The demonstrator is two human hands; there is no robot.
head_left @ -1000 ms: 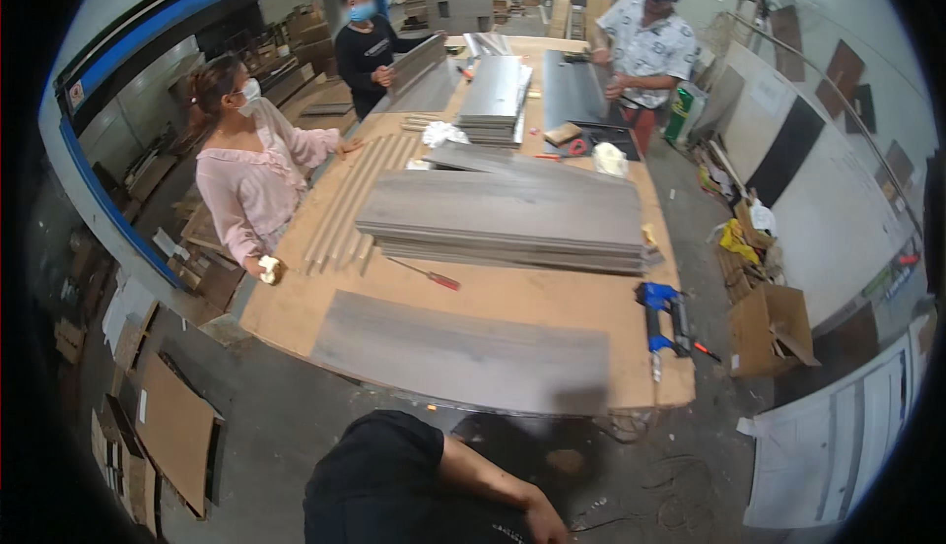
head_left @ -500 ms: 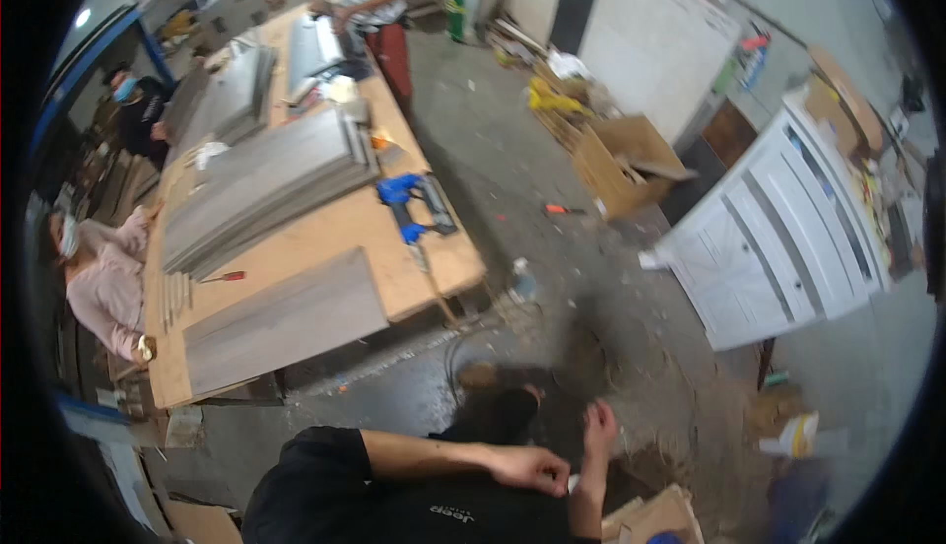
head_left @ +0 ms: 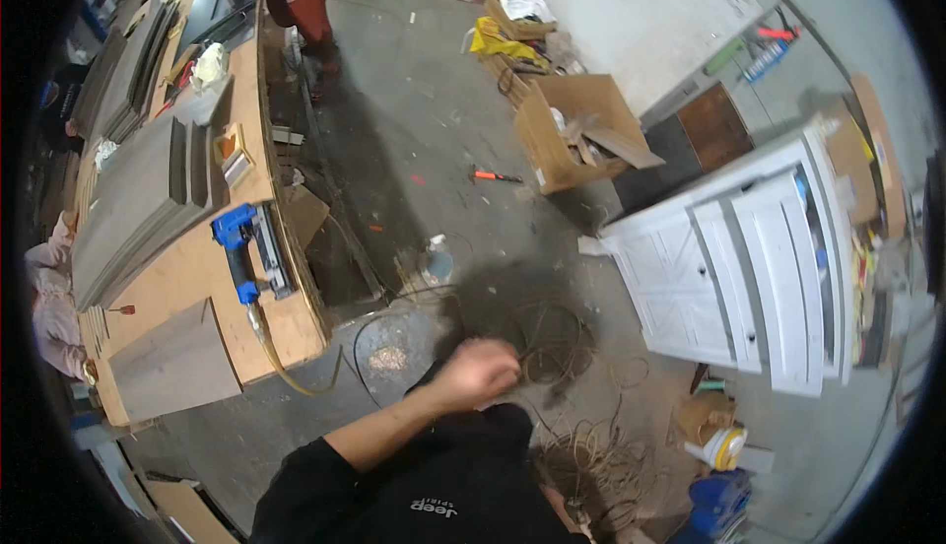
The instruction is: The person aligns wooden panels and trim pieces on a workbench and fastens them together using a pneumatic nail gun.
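Turning right leaves the pneumatic nail gun point(head_left: 239, 260) untouched on the table point(head_left: 296, 324), at ten o'clock from the half-curled, apparently empty left hand point(head_left: 478, 372); right hand unseen, grip untellable.

We have turned to the right: the worktable point(head_left: 192, 276), one second ago at twelve o'clock, is now at nine, and the blue nail gun point(head_left: 239, 260) went from four to nine. Our left hand point(head_left: 477, 373) has risen nearer the middle, at six o'clock; our right hand has left our sight.
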